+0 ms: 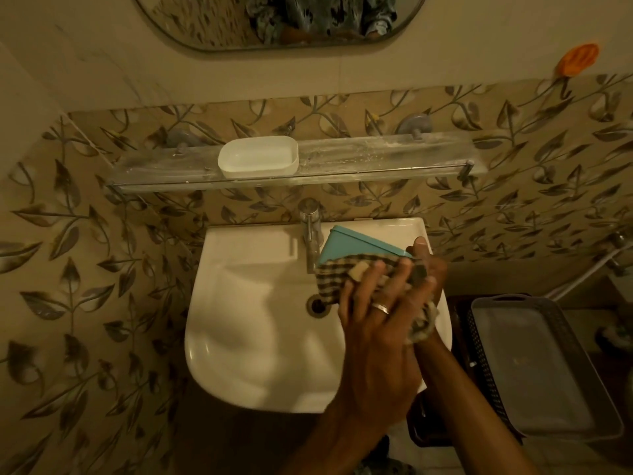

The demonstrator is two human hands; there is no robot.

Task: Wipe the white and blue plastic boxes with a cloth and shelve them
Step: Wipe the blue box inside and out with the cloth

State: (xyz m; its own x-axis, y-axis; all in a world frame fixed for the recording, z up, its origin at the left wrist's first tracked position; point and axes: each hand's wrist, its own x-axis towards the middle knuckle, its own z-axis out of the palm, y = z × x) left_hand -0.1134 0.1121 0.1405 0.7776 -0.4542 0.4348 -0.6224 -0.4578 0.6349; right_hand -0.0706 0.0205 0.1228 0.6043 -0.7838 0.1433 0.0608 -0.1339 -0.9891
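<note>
Pressing a checked cloth (pixel 334 279) against the blue box (pixel 356 247), the left hand (pixel 373 323) has its fingers spread flat over the fabric, a ring showing on one of them. The right hand (pixel 428 269) sits behind it, mostly hidden; its thumb tip hooks over the box's far right corner, so it grips the box, though the rest of that grasp cannot be made out. A bunch of the cloth hangs down by the right wrist.

Tilted on edge, the blue box is held over the right rear part of the white sink (pixel 246 323), its upper left corner just beside the chrome tap (pixel 311 231) but not clearly touching. To the left of the hands the basin is open, the drain (pixel 317 305) near the cloth's lower edge.

Above the tap, a glass shelf (pixel 376 156) runs along the leaf-patterned wall, with a thin rail at its front edge. The white box (pixel 258 156) stands on it, left of centre, with its front wall close to the rail. Bare glass stretches to the right of it, and a shorter length to the left.

Right of the sink, a grey basket tray (pixel 534 365) lies low down, near the right forearm. A mirror (pixel 281 22) hangs above, and an orange holder (pixel 577 60) sticks to the wall at upper right
</note>
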